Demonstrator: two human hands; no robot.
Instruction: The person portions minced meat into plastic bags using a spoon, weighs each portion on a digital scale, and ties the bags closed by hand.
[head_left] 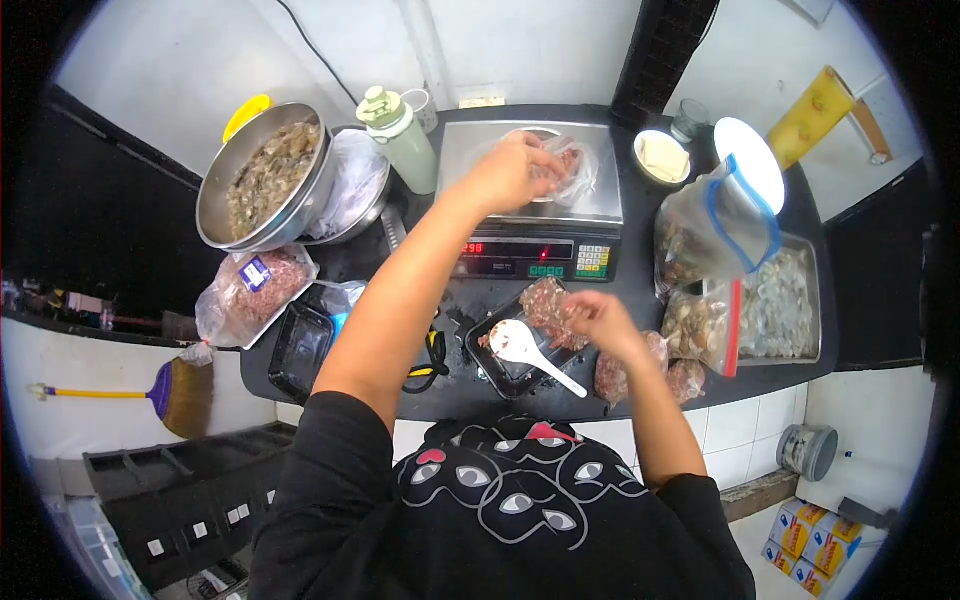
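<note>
My left hand [515, 172] reaches over the scale [468, 150], its fingers curled on a clear plastic bag [580, 180] with some reddish ground meat inside. The bag rests at a round dish on the scale's metal plate. The red display reads what looks like 298. Lower down, my right hand [605, 322] has its fingers closed at the edge of a flat lump of ground meat [546, 304]. That lump lies over the far right side of a black foam tray [483, 372]. Across the tray sits a white spoon [516, 342], its handle pointing toward my right.
Shrimp fill a metal bowl [212, 200] at left, near a green bottle [408, 150] and bagged ground meat [268, 290]. At right are zip bags of seafood [690, 325], a metal tray [815, 320] and tied meat bags [630, 365]. Another black tray [300, 350] is front left.
</note>
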